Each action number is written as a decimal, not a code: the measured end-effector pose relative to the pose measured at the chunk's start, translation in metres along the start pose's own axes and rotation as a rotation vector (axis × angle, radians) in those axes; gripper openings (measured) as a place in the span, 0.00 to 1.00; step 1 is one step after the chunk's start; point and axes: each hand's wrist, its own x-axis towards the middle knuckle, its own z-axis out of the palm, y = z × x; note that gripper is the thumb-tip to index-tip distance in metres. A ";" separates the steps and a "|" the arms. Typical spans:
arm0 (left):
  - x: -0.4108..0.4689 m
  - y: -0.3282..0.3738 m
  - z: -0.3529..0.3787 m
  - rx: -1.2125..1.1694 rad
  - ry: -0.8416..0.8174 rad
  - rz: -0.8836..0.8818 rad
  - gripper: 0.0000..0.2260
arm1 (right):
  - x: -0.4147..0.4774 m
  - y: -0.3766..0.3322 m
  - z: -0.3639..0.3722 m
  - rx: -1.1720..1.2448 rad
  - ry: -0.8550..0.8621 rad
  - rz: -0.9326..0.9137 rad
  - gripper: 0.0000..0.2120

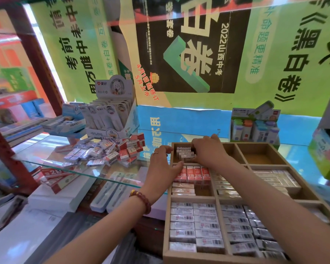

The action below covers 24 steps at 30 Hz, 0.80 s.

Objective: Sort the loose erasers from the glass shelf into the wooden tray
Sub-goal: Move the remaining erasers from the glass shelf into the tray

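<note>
Green posters (179, 54) with large printed characters are being shown across the whole back wall, behind the glass shelf (46, 149). The shelf's right side is being taken up by the wooden tray (167, 216), its near compartments being filled by packed rows of wrapped erasers. A white display box (112, 113) is being shown standing at the back left. Just in front of it the loose erasers (107, 151) are being shown heaped on the glass, left of the tray and well apart from both hands.

The tray's left rim is being gripped by the left hand (161, 162), fingers curled at the far corner, thumb laid across towards the 2B erasers (196, 175). A short row of erasers (186, 153) in the far-left compartment is being held by the right hand (208, 149), fingers curled down over it.

The right fingertips and the row's right end are being hidden under that hand. Labels are being blurred beyond reading. A bead bracelet (141, 201) and a ring (155, 153) are being worn on the left.
</note>
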 end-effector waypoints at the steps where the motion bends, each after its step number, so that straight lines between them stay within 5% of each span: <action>1: 0.000 0.000 0.000 -0.002 -0.001 -0.003 0.20 | 0.002 -0.001 0.002 0.015 -0.001 0.015 0.15; 9: 0.001 -0.004 0.002 0.011 0.015 -0.011 0.19 | 0.010 -0.015 0.007 0.111 -0.058 0.119 0.18; 17: 0.009 -0.030 -0.027 0.139 0.231 -0.018 0.14 | 0.000 -0.008 -0.027 0.268 -0.010 0.138 0.23; 21: 0.017 -0.060 -0.051 0.404 0.209 -0.171 0.22 | -0.001 -0.021 -0.038 0.369 0.056 0.057 0.15; 24: 0.021 -0.080 -0.063 0.485 0.156 -0.122 0.28 | -0.001 -0.031 -0.040 0.426 0.058 -0.003 0.12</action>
